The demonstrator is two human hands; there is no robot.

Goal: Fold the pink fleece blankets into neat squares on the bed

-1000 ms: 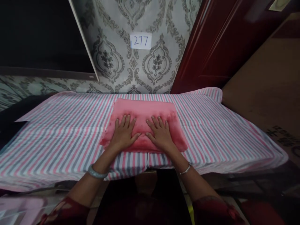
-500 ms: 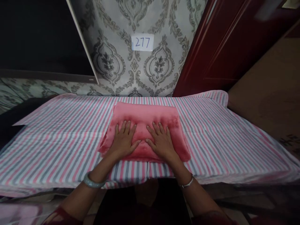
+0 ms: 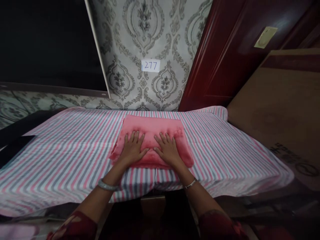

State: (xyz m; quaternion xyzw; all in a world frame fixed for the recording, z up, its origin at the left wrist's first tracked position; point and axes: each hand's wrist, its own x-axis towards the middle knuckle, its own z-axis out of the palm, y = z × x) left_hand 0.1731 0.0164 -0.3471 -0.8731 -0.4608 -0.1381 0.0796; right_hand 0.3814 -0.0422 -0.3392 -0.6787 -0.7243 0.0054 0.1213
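A folded pink plush cloth (image 3: 152, 123), maybe a towel or small blanket, lies flat in a rough rectangle on the striped tablecloth (image 3: 82, 143). My left hand (image 3: 132, 148) rests palm down on its left half, fingers spread. On the right half, my right hand (image 3: 168, 148) lies flat too, with its fingers apart. Both thumbs point inward toward each other, with a gap between them. Small dents show in the pile around the fingertips. The layers at the cloth's front edge are partly hidden by my wrists.
A dark screen (image 3: 50, 46) stands behind the table on the left. A white paper marked 277 (image 3: 150, 65) is on the patterned wall. To the right are a dark red door (image 3: 225, 50) and a large cardboard box (image 3: 270, 100). A dark flat object (image 3: 17, 148) sits at the left edge.
The head view has tilted up and shifted, so more of the wall, door and box shows. Both hands stay flat on the pink cloth in nearly the same places.
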